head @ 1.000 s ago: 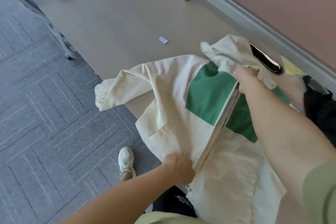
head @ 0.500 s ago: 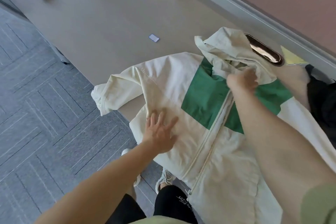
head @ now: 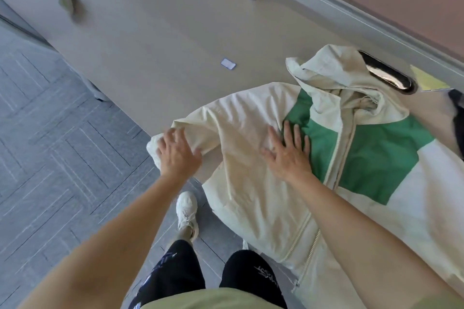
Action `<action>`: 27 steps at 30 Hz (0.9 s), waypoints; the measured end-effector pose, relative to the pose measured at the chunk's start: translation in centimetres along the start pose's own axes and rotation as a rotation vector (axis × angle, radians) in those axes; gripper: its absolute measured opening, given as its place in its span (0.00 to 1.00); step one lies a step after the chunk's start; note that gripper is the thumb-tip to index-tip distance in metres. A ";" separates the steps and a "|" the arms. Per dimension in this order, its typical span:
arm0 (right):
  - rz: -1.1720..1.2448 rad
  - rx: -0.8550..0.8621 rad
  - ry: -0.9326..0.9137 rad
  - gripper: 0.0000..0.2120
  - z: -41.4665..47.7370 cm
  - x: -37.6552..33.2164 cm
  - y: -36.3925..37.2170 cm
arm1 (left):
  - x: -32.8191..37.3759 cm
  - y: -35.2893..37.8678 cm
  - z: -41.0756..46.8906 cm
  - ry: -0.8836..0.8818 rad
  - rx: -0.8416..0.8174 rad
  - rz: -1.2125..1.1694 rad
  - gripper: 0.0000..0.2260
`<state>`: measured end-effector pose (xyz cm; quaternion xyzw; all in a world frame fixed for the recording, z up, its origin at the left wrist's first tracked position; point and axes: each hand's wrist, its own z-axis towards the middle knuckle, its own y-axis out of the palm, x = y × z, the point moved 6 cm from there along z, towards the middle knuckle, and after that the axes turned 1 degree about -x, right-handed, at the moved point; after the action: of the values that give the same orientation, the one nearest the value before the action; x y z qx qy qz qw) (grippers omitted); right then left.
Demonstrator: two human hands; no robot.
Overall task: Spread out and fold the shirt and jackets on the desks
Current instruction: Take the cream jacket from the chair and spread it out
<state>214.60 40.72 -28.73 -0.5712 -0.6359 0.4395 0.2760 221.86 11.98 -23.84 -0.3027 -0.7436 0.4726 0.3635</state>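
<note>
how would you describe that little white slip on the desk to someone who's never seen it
Start at the long beige desk with the cream and green jacket spread on it. Just beyond the jacket's shoulder, on bare desktop, lies the small white slip. It is the smallest thing there, rectangular, touching nothing.

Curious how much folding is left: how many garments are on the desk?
2: a cream-and-green jacket spread at the near edge of the desk, and a dark garment cut off at the right edge. More may lie out of view.
</note>
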 end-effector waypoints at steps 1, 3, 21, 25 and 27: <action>-0.015 -0.013 0.011 0.32 0.4 0.6 -0.2 | -1.1 -0.4 1.6 -0.043 -0.052 0.028 0.39; -0.036 -0.044 0.054 0.31 1.4 1.9 -1.0 | -2.6 -0.9 4.4 -0.059 -0.164 0.095 0.44; 0.369 -0.068 0.595 0.32 6.7 -11.2 -4.8 | 5.5 -17.0 15.5 1.067 0.619 0.245 0.11; 0.382 -0.105 0.595 0.35 7.7 -10.1 -3.7 | -1.9 -8.7 18.7 1.018 0.232 0.633 0.22; 0.366 -0.078 0.588 0.36 8.1 -9.6 -3.0 | -5.0 -7.1 20.3 0.869 -0.021 0.721 0.36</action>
<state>208.11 29.55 -28.45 -0.7880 -0.4325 0.2737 0.3421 207.04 -4.43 -24.44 -0.7080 -0.3798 0.3911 0.4490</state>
